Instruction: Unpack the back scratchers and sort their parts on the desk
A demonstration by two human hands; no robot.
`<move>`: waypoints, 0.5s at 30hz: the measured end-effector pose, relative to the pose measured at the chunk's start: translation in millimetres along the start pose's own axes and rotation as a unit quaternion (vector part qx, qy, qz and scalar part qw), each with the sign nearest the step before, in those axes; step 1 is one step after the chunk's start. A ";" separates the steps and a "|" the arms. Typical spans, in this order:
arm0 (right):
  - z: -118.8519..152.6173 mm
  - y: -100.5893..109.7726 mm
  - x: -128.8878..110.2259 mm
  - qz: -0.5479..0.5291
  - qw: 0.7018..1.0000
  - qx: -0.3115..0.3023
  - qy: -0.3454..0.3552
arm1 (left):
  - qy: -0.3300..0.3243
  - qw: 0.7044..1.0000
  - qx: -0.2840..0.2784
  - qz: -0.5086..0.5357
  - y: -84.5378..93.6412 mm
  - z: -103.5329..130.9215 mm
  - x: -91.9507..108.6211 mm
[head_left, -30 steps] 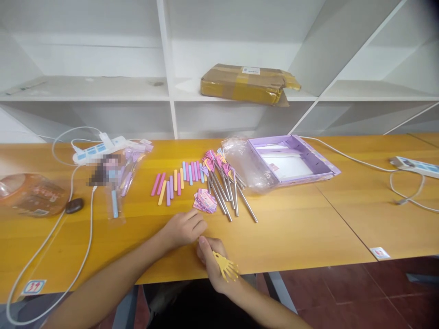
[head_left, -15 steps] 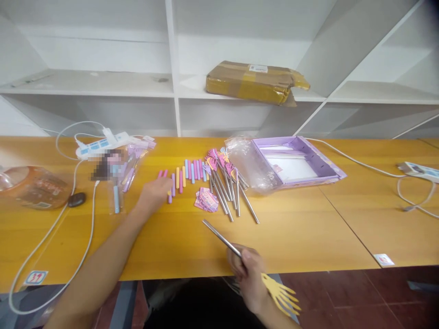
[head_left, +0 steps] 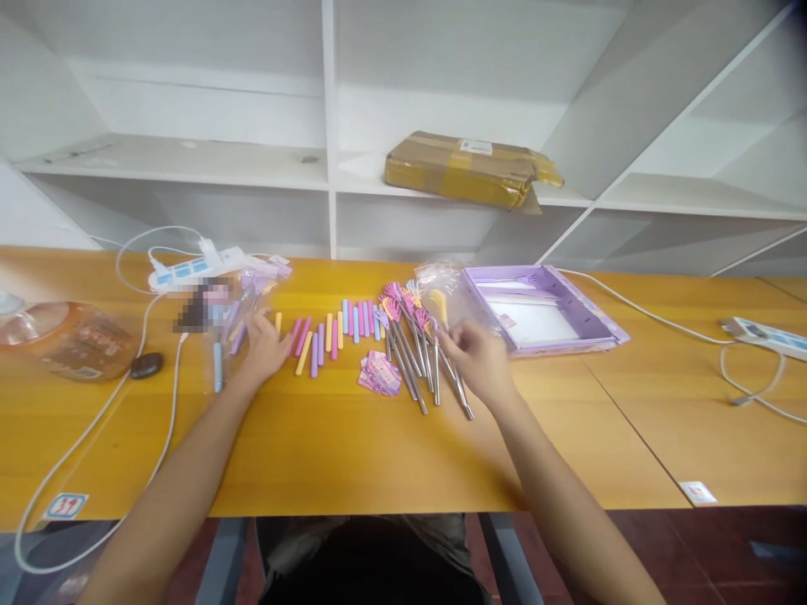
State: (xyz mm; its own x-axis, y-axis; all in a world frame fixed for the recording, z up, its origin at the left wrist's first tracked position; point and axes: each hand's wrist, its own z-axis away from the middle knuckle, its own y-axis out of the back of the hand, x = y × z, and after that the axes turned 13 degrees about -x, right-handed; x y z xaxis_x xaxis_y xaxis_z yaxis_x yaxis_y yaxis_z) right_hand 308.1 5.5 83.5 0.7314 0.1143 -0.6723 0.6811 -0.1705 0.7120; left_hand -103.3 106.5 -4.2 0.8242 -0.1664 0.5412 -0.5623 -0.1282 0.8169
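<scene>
My left hand (head_left: 266, 346) rests at the left end of a row of coloured tube-shaped handles, fingers apart. A yellow handle (head_left: 278, 321) stands out just behind it, and a magenta handle (head_left: 303, 336) lies by the thumb. On the right, my right hand (head_left: 476, 357) has its fingers curled at the rod of a yellow-headed back scratcher (head_left: 439, 304), which lies over the heap. Other back scratchers (head_left: 409, 357) with metal rods and pink, purple or orange hand-shaped heads are bunched beside it. Small pink printed cards (head_left: 379, 373) lie between the handles and the rods.
A purple open box (head_left: 596, 336) with clear plastic wrap (head_left: 466, 307) is at right. Behind my left hand are bagged items (head_left: 236, 336), a power strip (head_left: 198, 269) and white cables. An orange bottle (head_left: 69, 340) lies far left. A taped carton (head_left: 466, 168) sits on the shelf.
My right hand has carried the yellow back scratcher from the table's front edge up onto the heap. My left hand has shifted left, uncovering magenta handles and a slanted yellow one.
</scene>
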 end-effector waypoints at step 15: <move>-21.9 -34.1 0.8 0.296 0.945 -0.136 -0.029 | 0.101 0.959 -0.007 -0.264 42.5 -0.6 -8.8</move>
State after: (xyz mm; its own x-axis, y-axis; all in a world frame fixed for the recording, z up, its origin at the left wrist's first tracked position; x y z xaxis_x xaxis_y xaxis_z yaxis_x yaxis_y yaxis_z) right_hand 286.2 32.9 63.1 0.9892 0.0233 -0.1448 0.1428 0.0713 0.9872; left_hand -134.5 103.1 25.9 0.9907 0.1112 0.0783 -0.0637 -0.1291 0.9896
